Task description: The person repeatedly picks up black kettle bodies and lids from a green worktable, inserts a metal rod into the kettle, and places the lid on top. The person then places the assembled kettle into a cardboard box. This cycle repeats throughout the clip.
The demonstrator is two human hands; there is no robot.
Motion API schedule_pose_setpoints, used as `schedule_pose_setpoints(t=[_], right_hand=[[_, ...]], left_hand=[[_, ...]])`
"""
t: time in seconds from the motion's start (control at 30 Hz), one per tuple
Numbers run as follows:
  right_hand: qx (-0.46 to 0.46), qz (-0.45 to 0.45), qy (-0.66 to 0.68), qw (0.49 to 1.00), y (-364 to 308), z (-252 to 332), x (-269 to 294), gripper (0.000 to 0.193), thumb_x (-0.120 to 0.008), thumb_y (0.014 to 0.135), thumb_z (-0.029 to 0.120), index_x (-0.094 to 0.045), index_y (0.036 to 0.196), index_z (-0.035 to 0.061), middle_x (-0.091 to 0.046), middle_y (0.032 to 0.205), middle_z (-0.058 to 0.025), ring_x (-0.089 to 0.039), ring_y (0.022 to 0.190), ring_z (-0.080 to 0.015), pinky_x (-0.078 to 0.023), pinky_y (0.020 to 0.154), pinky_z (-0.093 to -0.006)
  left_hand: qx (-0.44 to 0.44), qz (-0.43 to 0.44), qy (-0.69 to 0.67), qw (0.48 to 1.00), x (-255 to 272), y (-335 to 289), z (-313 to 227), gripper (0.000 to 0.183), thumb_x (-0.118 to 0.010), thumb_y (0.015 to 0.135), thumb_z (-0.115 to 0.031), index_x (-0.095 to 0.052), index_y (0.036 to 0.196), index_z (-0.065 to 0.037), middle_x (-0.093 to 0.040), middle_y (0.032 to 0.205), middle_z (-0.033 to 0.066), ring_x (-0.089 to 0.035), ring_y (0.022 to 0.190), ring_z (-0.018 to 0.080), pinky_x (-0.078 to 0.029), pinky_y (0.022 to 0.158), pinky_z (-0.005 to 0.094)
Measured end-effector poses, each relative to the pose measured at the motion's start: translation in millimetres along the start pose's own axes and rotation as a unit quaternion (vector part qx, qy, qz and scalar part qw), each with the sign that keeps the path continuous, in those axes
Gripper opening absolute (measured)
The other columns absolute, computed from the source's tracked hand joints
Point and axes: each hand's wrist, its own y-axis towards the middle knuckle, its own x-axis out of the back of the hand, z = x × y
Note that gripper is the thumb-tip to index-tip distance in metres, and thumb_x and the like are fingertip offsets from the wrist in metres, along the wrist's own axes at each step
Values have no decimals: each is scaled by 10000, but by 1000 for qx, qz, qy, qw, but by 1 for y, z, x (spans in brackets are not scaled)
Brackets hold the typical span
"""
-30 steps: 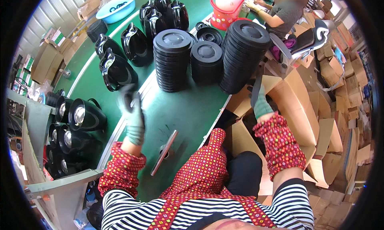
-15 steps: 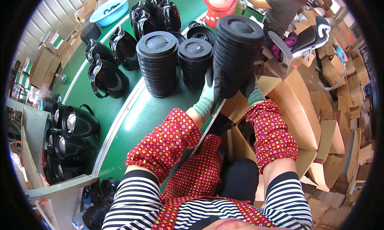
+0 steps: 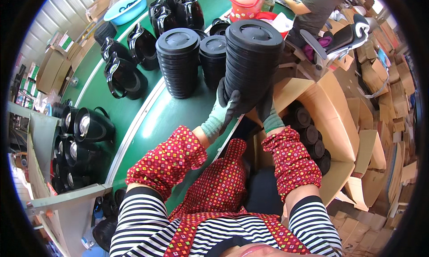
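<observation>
Between my gloved hands I hold a tall stack of round black lids (image 3: pixel 251 65), upright at the near right edge of the green worktop (image 3: pixel 154 118). My left hand (image 3: pixel 226 106) presses against the lower left of the stack, its dark-coated fingers bent round it. At the lower right side is my right hand (image 3: pixel 267 108), mostly hidden behind the stack and its own cuff. Just left of the held stack stand a wide lid stack (image 3: pixel 178 65) and a narrower lid stack (image 3: pixel 212 62), both on the worktop.
An open cardboard carton (image 3: pixel 335 118) at my right holds several black round pieces (image 3: pixel 308 134). Glossy black jugs (image 3: pixel 127 78) stand at left and far back. A red bucket (image 3: pixel 245 9) and blue basin (image 3: pixel 126 9) are farther off. Another person (image 3: pixel 315 11) sits back right.
My hands and the held stack have shifted left and slightly towards me. More black pieces inside the carton now show.
</observation>
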Motion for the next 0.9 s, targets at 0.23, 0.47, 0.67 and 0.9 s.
schedule_pose_setpoints(t=[0.23, 0.47, 0.67, 0.9], right_hand=[[37, 62, -29, 997, -49, -36, -46, 572, -437, 1147, 371, -281, 1646, 140, -411, 1628, -75, -415, 1481, -224, -354, 1235, -385], [39, 43, -39, 998, -75, -50, -81, 491, -483, 1136, 321, -416, 1541, 51, -492, 1526, -97, -493, 1381, -229, -382, 1192, -384], [170, 57, -137, 974, -58, 30, -85, 551, -442, 1123, 381, -436, 1576, 69, -464, 1593, -103, -431, 1473, -264, -298, 1257, -413], [426, 245, -662, 566, -97, 180, -210, 667, -759, 858, 414, -613, 1460, 169, -509, 1533, -205, -397, 1480, -441, -173, 1244, -637]], left_hand=[[70, 59, 55, 994, 69, -51, 2, 932, -617, 1011, -602, -100, 1689, -223, -540, 1375, -14, -514, 912, 92, -483, 730, 285], [78, 79, -24, 994, 109, -74, -7, 1047, -741, 968, -452, -89, 1681, -49, -355, 1665, 196, -343, 1544, 292, -282, 1259, 407], [76, 49, -78, 993, 93, -75, -24, 1088, -816, 910, -382, -119, 1686, -73, -374, 1656, 182, -368, 1532, 283, -307, 1251, 408], [60, 56, -126, 989, 87, -71, -29, 1092, -901, 822, -323, -236, 1650, -68, -463, 1581, 163, -441, 1467, 279, -356, 1223, 409]])
